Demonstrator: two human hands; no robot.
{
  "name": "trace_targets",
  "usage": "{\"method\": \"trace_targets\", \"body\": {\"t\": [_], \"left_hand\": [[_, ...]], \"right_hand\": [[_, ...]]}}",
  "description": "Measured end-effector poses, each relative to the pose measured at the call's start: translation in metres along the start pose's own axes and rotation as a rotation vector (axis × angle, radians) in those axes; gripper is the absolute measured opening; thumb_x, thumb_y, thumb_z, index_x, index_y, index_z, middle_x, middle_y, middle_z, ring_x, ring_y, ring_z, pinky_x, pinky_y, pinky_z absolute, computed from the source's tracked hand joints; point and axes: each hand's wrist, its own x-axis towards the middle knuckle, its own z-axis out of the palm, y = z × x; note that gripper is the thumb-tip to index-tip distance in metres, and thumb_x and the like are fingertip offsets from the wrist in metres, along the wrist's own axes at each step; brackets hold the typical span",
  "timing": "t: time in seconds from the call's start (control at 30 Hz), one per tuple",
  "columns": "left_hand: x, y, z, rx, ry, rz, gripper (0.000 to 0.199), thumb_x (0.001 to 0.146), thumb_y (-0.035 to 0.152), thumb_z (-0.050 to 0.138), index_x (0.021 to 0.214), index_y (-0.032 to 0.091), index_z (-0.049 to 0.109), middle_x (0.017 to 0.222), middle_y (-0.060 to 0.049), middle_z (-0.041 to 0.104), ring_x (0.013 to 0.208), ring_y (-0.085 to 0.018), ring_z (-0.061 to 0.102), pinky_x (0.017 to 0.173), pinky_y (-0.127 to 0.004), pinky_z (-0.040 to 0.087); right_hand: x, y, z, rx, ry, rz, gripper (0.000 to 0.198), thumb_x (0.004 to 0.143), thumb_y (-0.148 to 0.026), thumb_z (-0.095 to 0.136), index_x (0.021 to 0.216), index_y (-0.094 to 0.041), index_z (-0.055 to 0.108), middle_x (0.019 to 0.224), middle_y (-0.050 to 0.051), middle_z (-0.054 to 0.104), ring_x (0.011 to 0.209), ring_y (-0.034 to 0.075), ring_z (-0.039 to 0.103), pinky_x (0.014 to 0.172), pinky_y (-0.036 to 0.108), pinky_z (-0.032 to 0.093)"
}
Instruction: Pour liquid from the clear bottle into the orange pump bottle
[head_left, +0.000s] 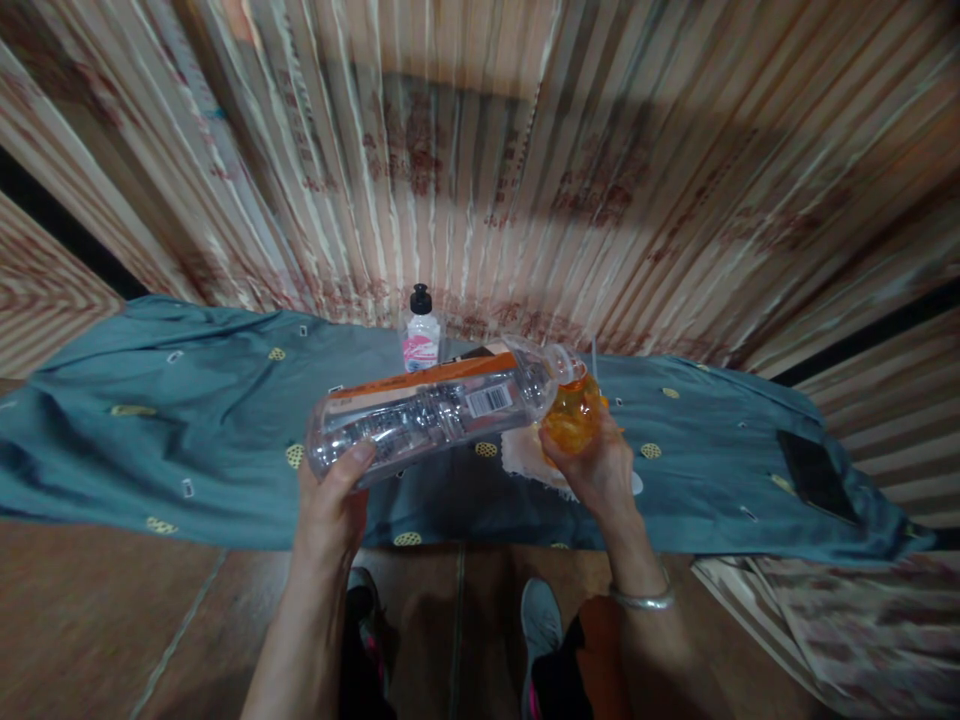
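Note:
My left hand (337, 495) grips the base end of a large clear plastic bottle (420, 420) with an orange label and a barcode. The bottle is tipped nearly level, its neck pointing right. Around a small transparent orange cup (571, 415) my right hand (596, 465) is closed. The bottle's mouth is at the cup's rim; whether they touch, or any liquid flows, I cannot tell. Under the cup lies a pale, ragged-edged cloth or paper (529, 460), partly hidden by my right hand.
A small white-and-pink bottle with a black cap (421, 335) stands behind the large bottle. A dark flat phone-like object (816, 475) lies at the right on the teal patterned cloth (225, 430). Behind rises a striped curtain (480, 180); my shoes (541, 620) are below.

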Motion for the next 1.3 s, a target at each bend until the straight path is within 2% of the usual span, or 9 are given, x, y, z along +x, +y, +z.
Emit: {"method": "trace_targets", "body": {"t": [0.4,0.5,0.63,0.73,0.93,1.3], "left_hand": [[0.0006,-0.0012,0.0003,-0.021,-0.001,0.016,0.026,0.058,0.032,0.092,0.074,0.022,0.074,0.086,-0.002,0.078,0.085,-0.024,0.075,0.081,-0.034,0.063],[0.0004,-0.0020,-0.0017,-0.033,0.003,0.023,0.026,0.058,0.030,0.092,0.074,0.023,0.074,0.080,0.000,0.076,0.079,-0.021,0.074,0.078,-0.031,0.063],[0.0003,-0.0049,-0.0054,-0.049,0.002,0.031,0.026,0.061,0.028,0.091,0.082,0.023,0.076,0.084,0.003,0.077,0.071,-0.016,0.072,0.075,-0.026,0.062],[0.0005,-0.0067,-0.0070,-0.053,-0.016,0.032,0.030,0.063,0.028,0.090,0.090,0.023,0.077,0.089,0.002,0.078,0.073,-0.016,0.072,0.075,-0.027,0.062],[0.0017,-0.0070,-0.0073,-0.052,-0.015,0.043,0.026,0.063,0.028,0.090,0.084,0.021,0.076,0.090,0.000,0.078,0.079,-0.019,0.074,0.075,-0.027,0.062],[0.0023,-0.0084,-0.0091,-0.038,0.014,0.049,0.035,0.060,0.030,0.091,0.092,0.024,0.078,0.088,0.002,0.077,0.080,-0.020,0.074,0.076,-0.028,0.062]], "right_hand": [[0.0007,0.0016,-0.0002,-0.012,0.015,-0.029,0.069,0.080,-0.051,0.069,0.136,-0.012,0.056,0.118,0.017,0.077,0.106,0.033,0.075,0.091,0.045,0.062],[0.0002,0.0030,0.0002,-0.016,0.018,-0.039,0.069,0.081,-0.051,0.069,0.137,-0.012,0.055,0.119,0.018,0.076,0.107,0.033,0.074,0.091,0.046,0.061],[-0.0002,0.0048,0.0009,-0.017,0.012,-0.045,0.070,0.081,-0.050,0.070,0.137,-0.012,0.054,0.120,0.018,0.076,0.108,0.033,0.074,0.093,0.046,0.061],[0.0000,0.0051,0.0008,-0.013,0.006,-0.042,0.069,0.081,-0.050,0.070,0.137,-0.012,0.055,0.120,0.018,0.076,0.108,0.033,0.074,0.094,0.047,0.061],[0.0006,0.0038,-0.0003,-0.006,0.003,-0.027,0.070,0.080,-0.050,0.070,0.136,-0.012,0.056,0.119,0.018,0.077,0.107,0.033,0.075,0.092,0.046,0.061],[0.0000,0.0042,-0.0003,-0.035,-0.015,-0.033,0.070,0.080,-0.047,0.072,0.139,-0.013,0.054,0.121,0.018,0.075,0.107,0.033,0.074,0.091,0.046,0.061]]}}
